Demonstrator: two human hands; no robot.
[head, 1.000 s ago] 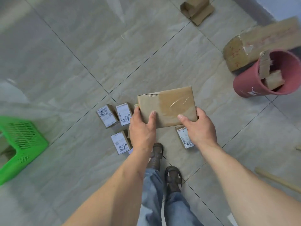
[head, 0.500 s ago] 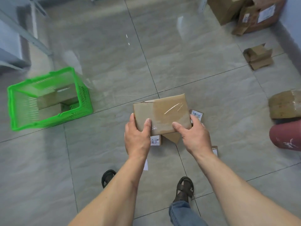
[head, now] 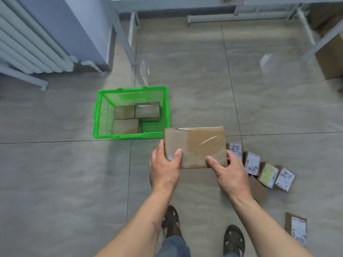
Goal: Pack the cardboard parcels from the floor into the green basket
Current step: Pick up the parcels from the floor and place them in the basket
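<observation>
Both hands (head: 200, 169) grip taped parcel (head: 194, 145) (held flat); green basket (head: 96, 115) near, part-filled

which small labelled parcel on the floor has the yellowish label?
The third parcel in the row right of the right hand. Its label is yellow-green; the other labels are white.

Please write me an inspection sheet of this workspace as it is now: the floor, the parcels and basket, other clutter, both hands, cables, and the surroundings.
Surface: tiled floor, glossy, with window glare.
Job's things: green basket stands on the floor with at least three parcels inside; held parcel is taped, lifted just right of the basket; small labelled parcels lie in a row at right, one lone parcel nearer.
Clutter: large carton at right edge.
Grippers: left hand and right hand grip the held parcel's near corners.
Cables: nothing seen.
Surroundings: radiator at left, metal frame legs behind.
</observation>
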